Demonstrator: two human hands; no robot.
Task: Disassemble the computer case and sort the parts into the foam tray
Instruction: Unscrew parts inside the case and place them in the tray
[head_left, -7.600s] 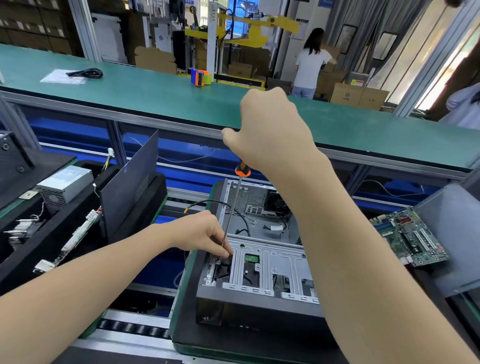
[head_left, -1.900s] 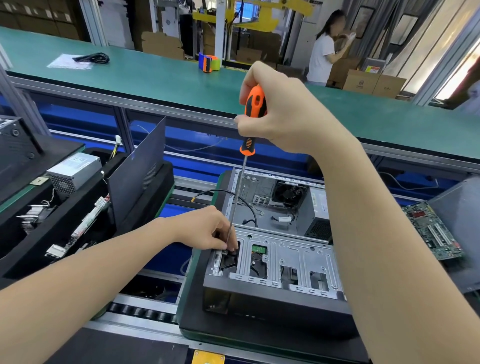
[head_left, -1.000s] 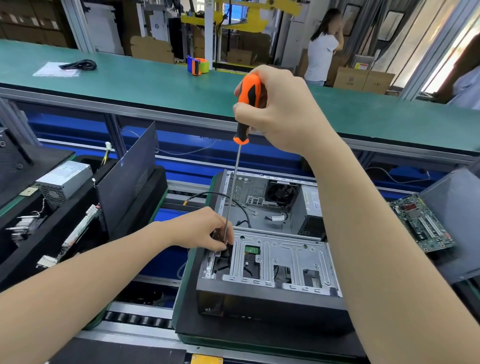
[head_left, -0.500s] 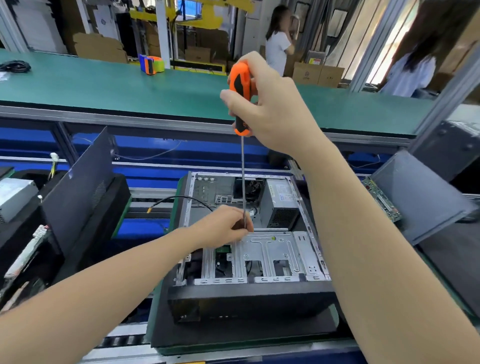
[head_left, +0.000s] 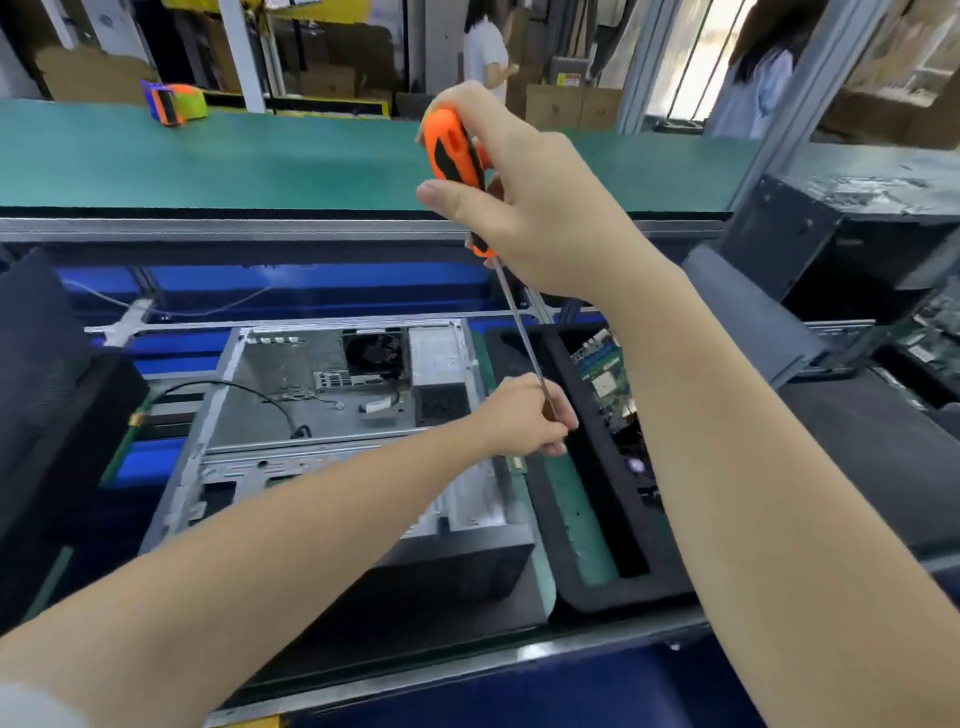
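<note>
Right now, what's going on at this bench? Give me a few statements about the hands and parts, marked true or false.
1. The right hand grips the screwdriver by its orange handle. True.
2. The left hand lies flat on the computer case. False: it pinches the screwdriver's metal shaft near the tip.
3. A circuit board lies in the black foam tray. True.
4. The computer case is closed up. False: it is open, its inside showing.

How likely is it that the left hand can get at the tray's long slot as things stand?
Probably yes: the left hand hovers by the far end of the slot with nothing between them, though it pinches the screwdriver shaft.
</note>
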